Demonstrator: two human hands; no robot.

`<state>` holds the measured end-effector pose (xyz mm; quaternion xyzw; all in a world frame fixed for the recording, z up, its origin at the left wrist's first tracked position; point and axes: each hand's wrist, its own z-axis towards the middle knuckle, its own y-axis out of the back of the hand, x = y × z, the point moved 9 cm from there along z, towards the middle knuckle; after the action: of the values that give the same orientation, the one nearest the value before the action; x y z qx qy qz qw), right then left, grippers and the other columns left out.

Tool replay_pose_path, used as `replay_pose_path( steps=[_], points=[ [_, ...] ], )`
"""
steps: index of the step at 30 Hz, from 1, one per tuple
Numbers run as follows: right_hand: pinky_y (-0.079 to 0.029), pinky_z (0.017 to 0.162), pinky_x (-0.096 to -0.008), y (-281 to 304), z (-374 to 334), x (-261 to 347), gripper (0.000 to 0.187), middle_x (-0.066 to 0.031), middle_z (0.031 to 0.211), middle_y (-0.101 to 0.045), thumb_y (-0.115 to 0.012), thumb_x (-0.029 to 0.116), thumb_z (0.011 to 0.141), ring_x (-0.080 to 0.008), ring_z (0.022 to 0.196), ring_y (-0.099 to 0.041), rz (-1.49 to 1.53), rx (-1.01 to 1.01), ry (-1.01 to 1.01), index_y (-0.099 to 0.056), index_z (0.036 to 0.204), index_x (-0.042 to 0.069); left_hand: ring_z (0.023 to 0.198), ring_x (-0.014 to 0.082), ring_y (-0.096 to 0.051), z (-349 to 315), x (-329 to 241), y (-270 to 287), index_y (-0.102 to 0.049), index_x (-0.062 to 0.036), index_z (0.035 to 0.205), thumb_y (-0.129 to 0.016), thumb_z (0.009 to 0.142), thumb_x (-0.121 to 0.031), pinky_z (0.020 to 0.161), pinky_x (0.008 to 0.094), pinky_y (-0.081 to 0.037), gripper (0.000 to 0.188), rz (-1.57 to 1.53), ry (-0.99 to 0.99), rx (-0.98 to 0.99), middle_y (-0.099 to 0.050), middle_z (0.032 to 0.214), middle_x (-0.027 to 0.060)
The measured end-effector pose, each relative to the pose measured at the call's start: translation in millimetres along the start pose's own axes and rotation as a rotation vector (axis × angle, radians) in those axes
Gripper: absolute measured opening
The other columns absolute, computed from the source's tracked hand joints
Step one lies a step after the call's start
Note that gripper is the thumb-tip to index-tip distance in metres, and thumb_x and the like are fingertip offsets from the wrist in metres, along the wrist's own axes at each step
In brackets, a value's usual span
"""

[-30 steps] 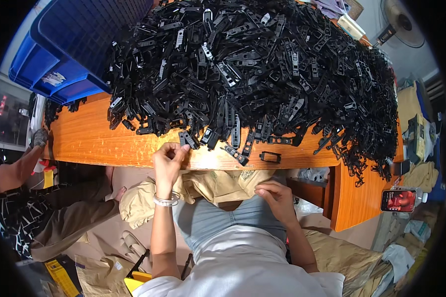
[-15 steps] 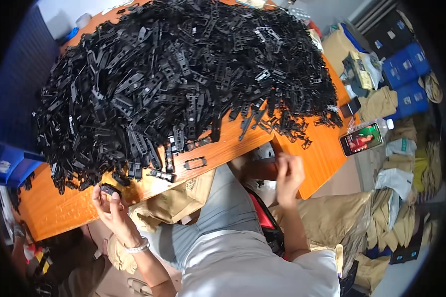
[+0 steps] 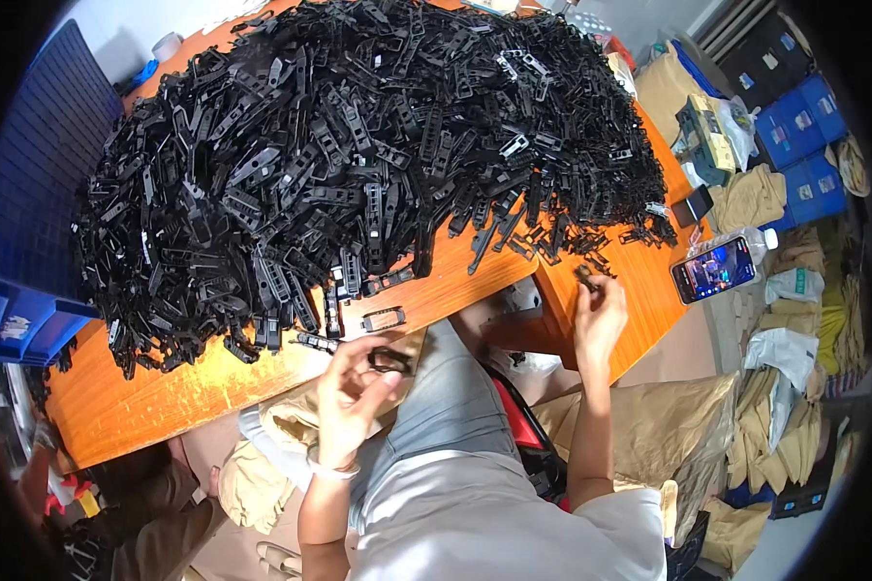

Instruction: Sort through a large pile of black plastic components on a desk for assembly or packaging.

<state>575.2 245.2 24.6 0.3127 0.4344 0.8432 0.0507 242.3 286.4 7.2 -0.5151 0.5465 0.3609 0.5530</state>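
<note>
Frame [image 3: 389,369], black and loop-shaped, is pinched between thumb and fingers of the left hand [image 3: 354,387], above the lap and just off the front edge of the bench [image 3: 179,392]. Its long axis runs mainly left to right, the right end slightly lower; which end is its front cannot be told. Right hand [image 3: 603,315] is at the bench's right-hand section, fingers drawn narrow at a small dark piece [image 3: 584,275]; whether the piece is gripped or only touched cannot be told.

Loose frame [image 3: 384,319] lies flat near the bench edge, long axis left to right, right end slightly raised in view. Just left of it, a slim black part [image 3: 316,343] slants down toward the right. Behind these, a large heap of black parts [image 3: 358,145] lies with axes in mixed directions.

Blue crate [image 3: 34,184] stands at the left of the heap; its contents are not visible. Blue boxes [image 3: 794,126] are stacked at far right, contents likewise unseen. Clear bottle [image 3: 761,254] with white cap is beside a phone [image 3: 715,270] showing a lit screen.
</note>
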Motion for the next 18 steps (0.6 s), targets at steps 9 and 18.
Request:
replay_pose_path(
  steps=[9, 18],
  points=[
    [-0.045, 0.066, -0.022, -7.4, -39.9, 91.2, 0.022, -0.0081, 0.089, -0.061, -0.062, -0.012, 0.065, -0.0121, 0.078, -0.056, 0.691, 0.401, 0.079, -0.061, 0.084, 0.0, 0.092, 0.0171, -0.06, 6.3, 4.9, -29.6, -0.05, 0.0035, 0.108, -0.058, 0.074, 0.013, 0.077, 0.0255, -0.048, 0.036, -0.089, -0.022, 0.114, -0.061, 0.101, 0.015],
    [-0.043, 0.062, -0.0289, -6.1, -79.0, 173.6, 0.025, -0.0099, 0.096, -0.055, -0.066, -0.004, 0.067, -0.0219, 0.079, -0.053, 0.617, 0.518, 0.589, -0.065, 0.091, 0.004, 0.091, 0.0159, -0.06, -2.2, -26.0, -26.3, -0.059, 0.002, 0.099, -0.068, 0.07, 0.004, 0.081, 0.0257, -0.046, 0.031, 0.378, -0.216, 0.044, -0.064, 0.095, 0.0103]
  ],
)
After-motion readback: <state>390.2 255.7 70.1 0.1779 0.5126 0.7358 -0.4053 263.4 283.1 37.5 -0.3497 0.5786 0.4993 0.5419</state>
